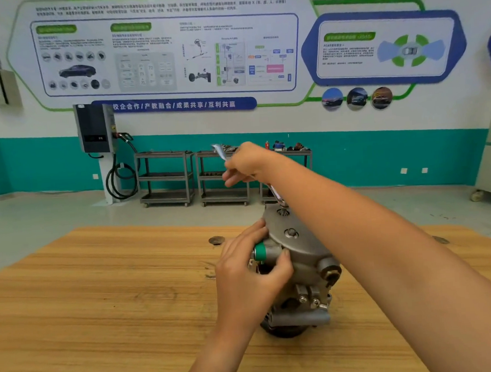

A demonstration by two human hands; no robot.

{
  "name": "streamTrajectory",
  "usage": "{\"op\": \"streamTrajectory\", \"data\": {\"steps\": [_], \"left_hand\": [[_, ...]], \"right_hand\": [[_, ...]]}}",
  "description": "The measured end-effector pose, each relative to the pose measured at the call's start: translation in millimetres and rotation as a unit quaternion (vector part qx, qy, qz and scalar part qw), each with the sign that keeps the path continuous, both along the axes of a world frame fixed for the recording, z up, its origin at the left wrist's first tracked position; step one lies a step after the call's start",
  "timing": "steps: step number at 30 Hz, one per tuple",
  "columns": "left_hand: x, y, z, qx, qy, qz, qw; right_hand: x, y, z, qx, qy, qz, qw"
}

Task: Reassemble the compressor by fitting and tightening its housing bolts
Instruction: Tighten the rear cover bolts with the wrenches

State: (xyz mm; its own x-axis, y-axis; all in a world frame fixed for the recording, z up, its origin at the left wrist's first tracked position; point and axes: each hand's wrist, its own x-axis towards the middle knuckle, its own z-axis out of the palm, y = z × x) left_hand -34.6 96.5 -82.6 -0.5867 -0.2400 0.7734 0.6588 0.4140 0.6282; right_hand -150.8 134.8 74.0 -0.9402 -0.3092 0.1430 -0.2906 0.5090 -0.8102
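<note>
A grey metal compressor [303, 257] stands upright on the wooden table [101, 295], its round end cover facing up and tilted toward me. My left hand [251, 274] grips its left side, thumb and fingers curled around a port with a green cap [260, 251]. My right hand [247, 164] holds a silver wrench [276, 194] by its shaft above the compressor. The wrench's lower end sits on a bolt [282, 211] at the far edge of the cover. A second bolt head [291, 233] shows in the cover's middle.
A small round hole [216, 240] marks the table behind my left hand. Beyond the table, metal shelf carts [166, 177] and a wall-mounted charger with cable [95, 129] stand against the teal and white wall.
</note>
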Motion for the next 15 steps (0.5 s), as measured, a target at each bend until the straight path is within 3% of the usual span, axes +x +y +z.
{"op": "streamTrajectory", "data": {"steps": [3, 7, 12, 15], "left_hand": [[2.7, -0.4, -1.6, -0.001, 0.047, -0.007, 0.999], [3.2, -9.2, -7.5, 0.027, 0.056, 0.004, 0.998], [3.6, -15.2, -10.7, 0.053, 0.039, 0.009, 0.998], [7.3, -12.2, -12.8, 0.056, 0.041, 0.02, 0.997]], "right_hand": [[-16.7, 33.7, -5.0, -0.192, -0.078, -0.055, 0.977], [-14.0, 90.0, -33.1, -0.396, -0.165, -0.061, 0.901], [41.5, 120.5, -73.3, -0.619, -0.077, -0.031, 0.781], [79.0, 121.8, -98.6, -0.65, 0.022, -0.017, 0.759]]}}
